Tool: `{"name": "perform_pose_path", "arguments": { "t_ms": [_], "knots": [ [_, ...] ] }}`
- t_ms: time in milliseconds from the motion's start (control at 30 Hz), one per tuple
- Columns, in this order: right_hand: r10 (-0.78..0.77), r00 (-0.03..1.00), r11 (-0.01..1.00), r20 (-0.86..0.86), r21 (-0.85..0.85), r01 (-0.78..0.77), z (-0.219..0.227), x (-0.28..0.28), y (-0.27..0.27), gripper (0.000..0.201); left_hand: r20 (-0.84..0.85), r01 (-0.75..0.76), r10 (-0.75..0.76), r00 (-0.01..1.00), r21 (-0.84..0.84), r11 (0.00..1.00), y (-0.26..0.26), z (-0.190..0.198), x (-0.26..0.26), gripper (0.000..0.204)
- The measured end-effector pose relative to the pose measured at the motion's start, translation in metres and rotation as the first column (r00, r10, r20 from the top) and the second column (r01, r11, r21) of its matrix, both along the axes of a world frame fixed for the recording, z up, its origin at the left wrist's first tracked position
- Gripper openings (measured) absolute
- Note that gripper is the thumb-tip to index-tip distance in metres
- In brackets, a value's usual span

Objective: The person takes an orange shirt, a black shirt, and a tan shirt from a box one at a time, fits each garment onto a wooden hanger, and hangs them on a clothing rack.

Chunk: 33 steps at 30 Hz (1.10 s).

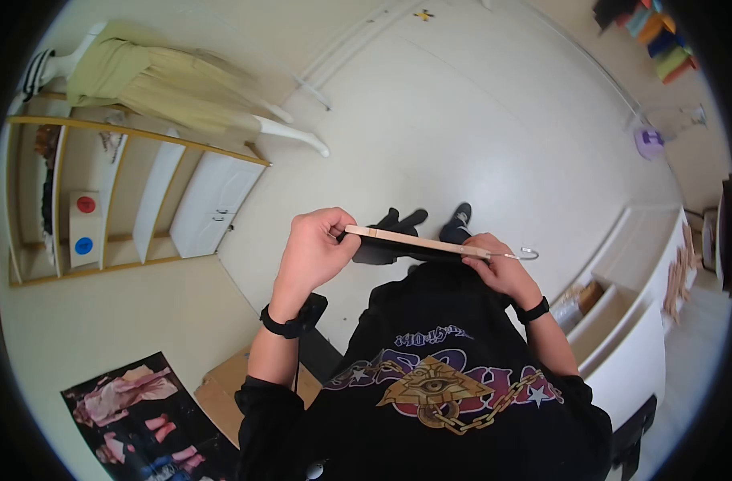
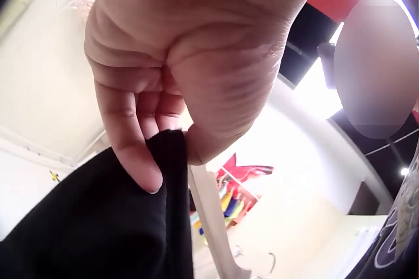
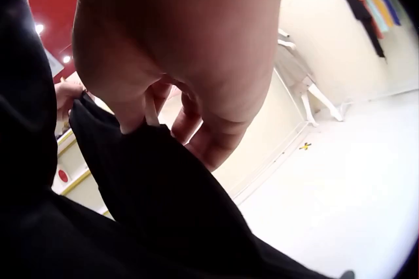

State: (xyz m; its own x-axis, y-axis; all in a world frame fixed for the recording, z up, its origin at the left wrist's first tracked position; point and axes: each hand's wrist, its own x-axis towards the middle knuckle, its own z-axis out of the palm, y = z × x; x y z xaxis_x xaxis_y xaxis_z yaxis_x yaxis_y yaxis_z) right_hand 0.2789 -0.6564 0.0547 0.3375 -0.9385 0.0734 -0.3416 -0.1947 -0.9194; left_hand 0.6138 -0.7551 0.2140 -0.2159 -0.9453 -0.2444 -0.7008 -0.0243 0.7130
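Observation:
A wooden clothes hanger [image 1: 418, 240] with a metal hook [image 1: 529, 253] spans the space between the two hands, in front of the torso. A black garment [image 2: 98, 220] hangs at it, mostly hidden by the hanger in the head view. My left hand [image 1: 322, 244] pinches the garment's edge between thumb and fingers, right at the hanger's left end. Toward the hook end, my right hand [image 1: 498, 264] grips the hanger, its thumb and fingers astride the bar. In the right wrist view the black cloth [image 3: 163, 181] drops below that hand, with a pale bit of hanger [image 3: 151, 107] between the fingers.
Shelves [image 1: 141, 200] and a dressed mannequin [image 1: 157, 84] stand at the left. To the right is a white cabinet [image 1: 622, 321] with open compartments, wooden hangers [image 1: 680, 272] beside it. A cardboard box [image 1: 221, 385] and a poster [image 1: 145, 421] are at the lower left.

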Motion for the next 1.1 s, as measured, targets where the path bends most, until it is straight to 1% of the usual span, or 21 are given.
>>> {"name": "perform_pose_path", "arguments": {
  "t_ms": [33,67,100,133,167,233,367,467,533,567,633,733,833,900,967,1033,1067,1100],
  "knots": [
    [0.018,1.0,1.0,0.022,-0.023,-0.017,0.001,-0.005,-0.022,0.012,0.07,-0.003,0.005,0.998,-0.032,0.999,-0.013,0.003,-0.002,0.006],
    [0.039,0.999,0.999,-0.014,-0.027,-0.039,0.003,-0.009,-0.042,0.011,0.093,-0.01,0.015,0.996,-0.052,0.999,-0.029,0.006,-0.003,0.006],
    [0.056,0.997,0.998,-0.053,-0.02,-0.057,0.006,-0.012,-0.059,0.01,0.077,-0.056,0.064,0.995,-0.098,0.994,-0.043,0.007,-0.003,0.007],
    [0.036,0.999,0.998,-0.041,-0.055,-0.038,0.012,-0.015,-0.075,0.009,0.053,-0.104,0.112,0.992,-0.135,0.985,-0.054,0.009,-0.007,0.009],
    [0.045,0.998,0.997,-0.034,-0.058,-0.047,0.014,-0.018,-0.09,0.009,0.059,-0.112,0.121,0.991,-0.138,0.984,-0.065,0.013,-0.012,0.009],
    [0.074,0.997,0.996,-0.021,-0.057,-0.075,0.017,-0.03,-0.121,0.012,0.071,-0.197,0.205,0.976,-0.104,0.975,-0.09,0.017,-0.021,0.008],
    [0.035,0.999,0.997,-0.038,-0.069,-0.037,0.018,-0.05,-0.155,0.014,0.058,-0.198,0.204,0.977,-0.091,0.976,-0.14,0.013,-0.038,0.008],
    [-0.016,0.998,0.999,-0.06,-0.051,0.013,0.023,-0.065,-0.174,0.012,0.093,-0.142,0.148,0.985,-0.07,0.987,-0.186,0.003,-0.051,0.008],
    [-0.072,0.992,0.997,-0.107,-0.015,0.071,0.026,-0.072,-0.182,0.013,0.145,0.034,-0.015,0.989,-0.126,0.991,-0.218,-0.01,-0.054,0.006],
    [-0.096,0.989,0.995,-0.112,-0.005,0.096,0.027,-0.076,-0.187,0.013,0.14,0.058,-0.042,0.989,-0.117,0.991,-0.235,-0.016,-0.06,0.006],
    [-0.085,0.982,0.995,-0.172,0.034,0.092,0.027,-0.083,-0.198,0.011,-0.006,0.004,-0.003,1.0,0.101,0.995,-0.274,-0.028,-0.073,0.006],
    [-0.137,0.963,0.985,-0.23,0.072,0.157,0.025,-0.087,-0.218,0.013,-0.083,0.125,-0.112,0.99,0.172,0.977,-0.341,-0.043,-0.097,0.005],
    [-0.239,0.926,0.964,-0.293,0.041,0.262,0.024,-0.087,-0.246,0.014,-0.103,0.227,-0.211,0.972,0.188,0.956,-0.407,-0.048,-0.124,0.007],
    [-0.307,0.887,0.943,-0.344,0.018,0.333,0.03,-0.087,-0.269,0.022,-0.134,0.301,-0.279,0.951,0.182,0.936,-0.452,-0.048,-0.136,0.007],
    [-0.341,0.841,0.917,-0.42,0.048,0.396,0.036,-0.083,-0.288,0.024,-0.157,0.367,-0.342,0.926,0.179,0.913,-0.49,-0.05,-0.153,0.008],
    [-0.393,0.8,0.89,-0.454,0.032,0.455,0.038,-0.079,-0.31,0.023,-0.169,0.453,-0.431,0.886,0.129,0.882,-0.525,-0.052,-0.17,0.009],
    [-0.421,0.763,0.868,-0.49,0.026,0.496,0.035,-0.077,-0.319,0.02,-0.171,0.482,-0.459,0.872,0.134,0.866,-0.539,-0.051,-0.18,0.009],
    [-0.446,0.727,0.844,-0.523,0.025,0.536,0.033,-0.073,-0.328,0.018,-0.15,0.547,-0.532,0.833,0.085,0.833,-0.551,-0.05,-0.191,0.009]
  ]
}}
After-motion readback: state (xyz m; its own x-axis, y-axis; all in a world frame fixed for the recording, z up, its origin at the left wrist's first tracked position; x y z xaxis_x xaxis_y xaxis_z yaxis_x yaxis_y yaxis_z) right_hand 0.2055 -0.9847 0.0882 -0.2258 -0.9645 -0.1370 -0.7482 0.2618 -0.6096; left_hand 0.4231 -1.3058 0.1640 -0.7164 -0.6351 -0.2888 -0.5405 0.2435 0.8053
